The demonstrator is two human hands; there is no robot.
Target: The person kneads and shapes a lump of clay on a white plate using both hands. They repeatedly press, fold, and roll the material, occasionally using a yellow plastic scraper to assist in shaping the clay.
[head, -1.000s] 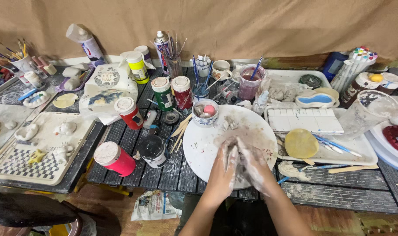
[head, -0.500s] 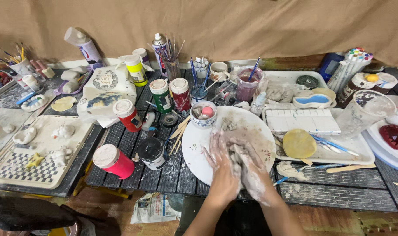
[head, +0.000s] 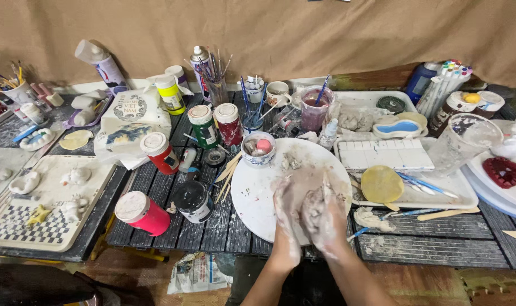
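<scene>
Grey, wet lump of clay (head: 307,199), pressed between both palms over the near edge of the round white work board (head: 252,192). Judged soft, tacky and light; likely to smear or tear if pinched, so best cupped from both sides. Mostly hidden, so long axis and pointing hard to tell; seemingly running away from the body.

Left hand (head: 288,211) clay-coated, curled against the lump's left side. Right hand (head: 321,212) likewise coated, closed over the lump's right side, touching the left.

Left of the board: black-lidded paint jar (head: 193,200), and beyond it a red paint bottle lying on its side (head: 142,213). At the board's far rim: small patterned ceramic bowl (head: 258,148). Right of the board: flat yellow clay disc (head: 382,183) on a white plastic tray (head: 459,195).
</scene>
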